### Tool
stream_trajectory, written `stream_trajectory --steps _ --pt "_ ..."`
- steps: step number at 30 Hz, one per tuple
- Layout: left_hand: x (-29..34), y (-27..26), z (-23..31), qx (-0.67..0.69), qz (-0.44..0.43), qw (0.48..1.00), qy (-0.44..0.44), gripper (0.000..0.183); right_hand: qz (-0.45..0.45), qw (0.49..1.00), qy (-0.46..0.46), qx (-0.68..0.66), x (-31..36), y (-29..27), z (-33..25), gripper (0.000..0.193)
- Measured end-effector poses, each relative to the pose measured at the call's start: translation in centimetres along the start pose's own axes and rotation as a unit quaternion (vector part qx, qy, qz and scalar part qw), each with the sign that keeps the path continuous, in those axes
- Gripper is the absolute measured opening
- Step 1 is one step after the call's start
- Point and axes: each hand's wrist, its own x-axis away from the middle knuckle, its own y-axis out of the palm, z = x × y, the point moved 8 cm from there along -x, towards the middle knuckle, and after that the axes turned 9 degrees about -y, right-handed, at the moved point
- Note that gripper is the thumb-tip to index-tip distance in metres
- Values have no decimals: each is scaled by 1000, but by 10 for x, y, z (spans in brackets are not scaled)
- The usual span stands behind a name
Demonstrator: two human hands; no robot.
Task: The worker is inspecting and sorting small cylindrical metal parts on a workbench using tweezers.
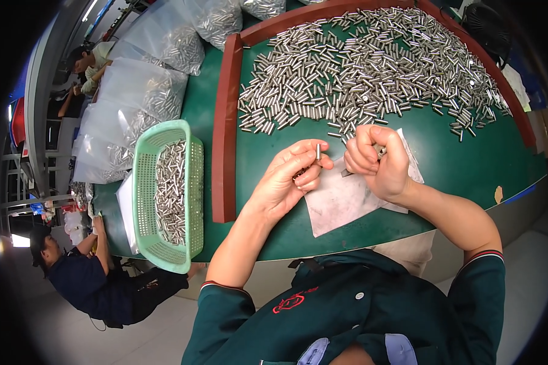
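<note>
Short shiny metal pin [318, 151], apparently cylindrical.

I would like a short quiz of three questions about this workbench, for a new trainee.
1. True or false: the left hand pinches one small metal pin upright.
2. Where does the green basket stand: A) left of the red rail, B) among the loose pins, C) on the white sheet?
3. What lies under both hands?

Key: 1 true. 2 A. 3 The white sheet, on the green table; the right hand is closed above it.
</note>
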Motion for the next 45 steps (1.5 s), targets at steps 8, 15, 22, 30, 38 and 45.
stream_trajectory --steps 8,15,22,30,38,45 --pt "1 -13 11 -17 71 995 65 26 6 999 -7 -35 -1 -4 -1 36" --pt "23 -19 71 -556 388 661 321 12 5 999 -5 -31 0 0 -1 35" --pt "6 -5 66 -672 395 539 318 10 9 999 -6 -33 0 -2 -1 34" --pt "3 3 58 -731 346 530 253 11 5 1000 7 5 0 -4 -1 35" --pt "10 23 38 -794 273 458 292 8 14 1000 -7 -26 -1 -5 -1 31" --pt "14 26 37 -738 256 553 288 7 9 1000 3 5 -1 -5 -2 35"
